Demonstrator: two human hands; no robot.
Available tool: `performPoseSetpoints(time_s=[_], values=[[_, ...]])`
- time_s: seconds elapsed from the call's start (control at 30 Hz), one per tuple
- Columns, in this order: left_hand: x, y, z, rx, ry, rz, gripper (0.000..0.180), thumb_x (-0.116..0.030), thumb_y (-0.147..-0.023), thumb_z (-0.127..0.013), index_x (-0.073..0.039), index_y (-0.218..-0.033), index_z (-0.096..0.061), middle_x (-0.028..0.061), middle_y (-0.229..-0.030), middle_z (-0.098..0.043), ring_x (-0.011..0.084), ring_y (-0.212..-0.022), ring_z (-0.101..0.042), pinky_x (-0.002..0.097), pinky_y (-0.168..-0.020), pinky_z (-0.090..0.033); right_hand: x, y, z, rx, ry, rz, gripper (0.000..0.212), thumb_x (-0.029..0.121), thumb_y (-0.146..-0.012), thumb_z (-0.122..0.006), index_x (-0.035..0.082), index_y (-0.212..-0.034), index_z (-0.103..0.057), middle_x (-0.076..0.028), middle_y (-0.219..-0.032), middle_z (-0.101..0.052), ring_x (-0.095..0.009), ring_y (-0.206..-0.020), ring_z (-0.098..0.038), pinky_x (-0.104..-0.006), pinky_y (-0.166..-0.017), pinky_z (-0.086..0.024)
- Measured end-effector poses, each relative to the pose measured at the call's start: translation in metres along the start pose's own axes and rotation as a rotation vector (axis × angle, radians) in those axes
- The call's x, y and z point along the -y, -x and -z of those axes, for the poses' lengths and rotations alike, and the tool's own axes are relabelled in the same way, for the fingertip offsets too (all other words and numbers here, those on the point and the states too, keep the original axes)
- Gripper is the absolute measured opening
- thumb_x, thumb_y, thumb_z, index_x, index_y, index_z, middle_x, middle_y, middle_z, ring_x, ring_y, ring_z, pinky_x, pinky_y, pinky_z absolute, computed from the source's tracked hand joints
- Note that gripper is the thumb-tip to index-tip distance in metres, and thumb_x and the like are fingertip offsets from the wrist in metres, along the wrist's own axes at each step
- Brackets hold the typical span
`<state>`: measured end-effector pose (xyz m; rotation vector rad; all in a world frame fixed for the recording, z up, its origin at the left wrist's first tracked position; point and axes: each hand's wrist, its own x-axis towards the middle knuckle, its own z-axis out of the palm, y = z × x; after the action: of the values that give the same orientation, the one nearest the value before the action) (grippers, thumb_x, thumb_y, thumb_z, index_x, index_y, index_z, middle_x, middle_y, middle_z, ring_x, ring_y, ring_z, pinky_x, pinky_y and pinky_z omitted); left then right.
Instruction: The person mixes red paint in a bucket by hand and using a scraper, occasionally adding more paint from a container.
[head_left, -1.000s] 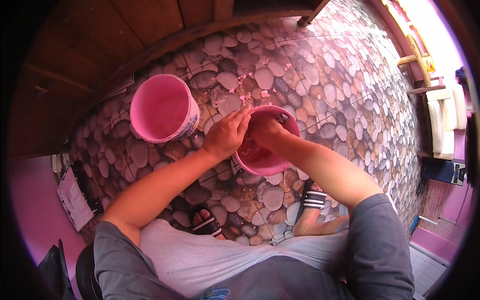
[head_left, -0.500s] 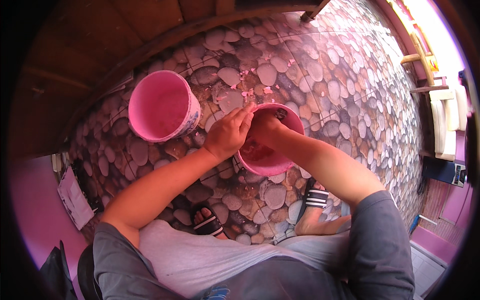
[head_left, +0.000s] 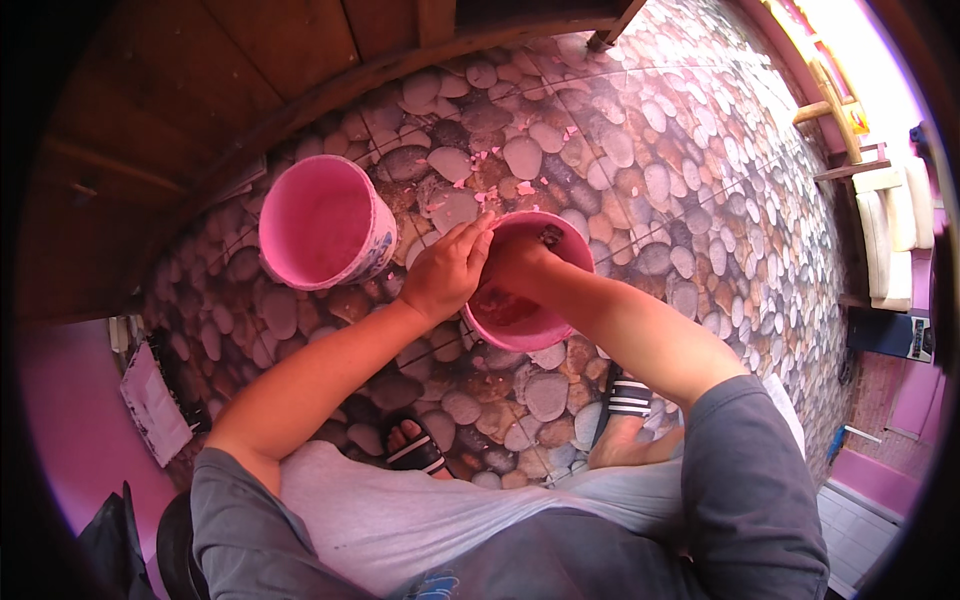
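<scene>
Person crouched over a pebble-patterned floor (head_left: 640, 170), both forearms reaching forward from the lower edge. A pink bowl (head_left: 520, 320) sits on the floor just ahead of the feet, some reddish wet residue in its bottom. Left hand (head_left: 445, 275) rests on the bowl's left rim, fingers curled over the edge and closed on it. Right hand (head_left: 520, 262) is down inside the bowl, against the far inner wall; whether its fingers are closed or spread cannot be told. The two hands touch at the rim. A second, larger pink bucket (head_left: 320, 225) stands upright to the left, near but apart. Striped sandals (head_left: 625, 395) on both feet; pink flecks scattered on the floor beyond the bowl.
</scene>
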<state>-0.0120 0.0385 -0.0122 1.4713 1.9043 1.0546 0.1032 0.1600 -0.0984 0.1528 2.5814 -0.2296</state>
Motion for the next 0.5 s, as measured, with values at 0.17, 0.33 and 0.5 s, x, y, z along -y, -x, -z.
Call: performPoseSetpoints(time_s=[0.17, 0.33, 0.5], values=[[0.001, 0.001, 0.000, 0.016, -0.020, 0.019, 0.038, -0.025, -0.103, -0.044, 0.000, -0.130, -0.055, 0.0230, -0.120, -0.062, 0.0383, -0.112, -0.060, 0.0407, -0.094, -0.047, 0.006, 0.016, 0.025, 0.021, -0.217, -0.242, 0.038, 0.040, -0.085, -0.063, 0.015, -0.112, -0.073, -0.008, -0.123, -0.067, -0.029, -0.115, -0.062, -0.0407, -0.101, -0.046], [0.008, 0.002, -0.005, -0.063, -0.045, -0.050, 0.039, -0.029, -0.103, -0.042, -0.004, -0.129, -0.056, 0.0184, -0.110, -0.064, 0.0379, -0.098, -0.063, 0.0425, -0.082, -0.051, 0.011, 0.034, 0.023, -0.077, -0.067, -0.145, 0.036, 0.032, -0.086, -0.062, 0.012, -0.114, -0.070, -0.010, -0.120, -0.067, -0.029, -0.112, -0.064, -0.0394, -0.098, -0.048], [0.008, 0.001, -0.005, -0.065, -0.042, -0.063, 0.039, -0.029, -0.103, -0.042, -0.003, -0.129, -0.057, 0.0188, -0.109, -0.064, 0.0378, -0.098, -0.063, 0.0423, -0.083, -0.051, 0.012, 0.034, 0.047, 0.187, -0.056, -0.011, 0.043, 0.042, -0.086, -0.064, 0.015, -0.119, -0.069, -0.009, -0.126, -0.064, -0.028, -0.119, -0.059, -0.0390, -0.099, -0.046]])
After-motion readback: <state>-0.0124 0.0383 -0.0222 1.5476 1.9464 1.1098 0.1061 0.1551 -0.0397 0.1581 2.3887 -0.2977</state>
